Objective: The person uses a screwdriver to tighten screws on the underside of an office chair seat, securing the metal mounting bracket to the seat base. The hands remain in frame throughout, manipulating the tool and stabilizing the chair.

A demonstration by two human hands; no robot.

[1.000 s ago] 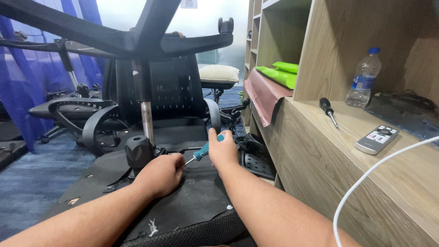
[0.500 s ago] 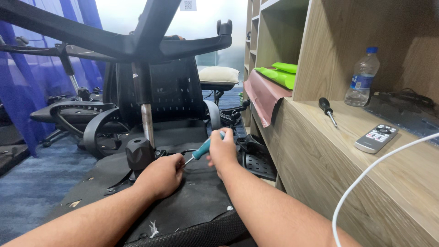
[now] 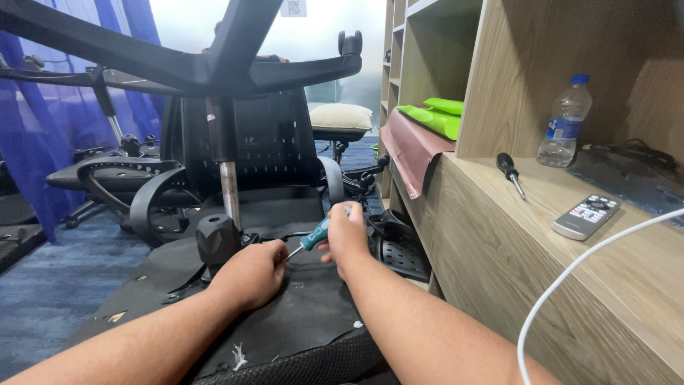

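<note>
Gripping screwdriver (image 3: 315, 235) lower now, right hand (image 3: 347, 239)

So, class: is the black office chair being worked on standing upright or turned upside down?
Upside down. The star base and a caster point up above the gas column, while the seat underside lies low beneath both hands.

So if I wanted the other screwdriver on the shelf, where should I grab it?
Take the black screwdriver by its fat black handle, the end farther back on the wooden shelf. It lies flat with the thin metal tip pointing toward you, so probably come down from above and pinch the handle's sides.
</note>
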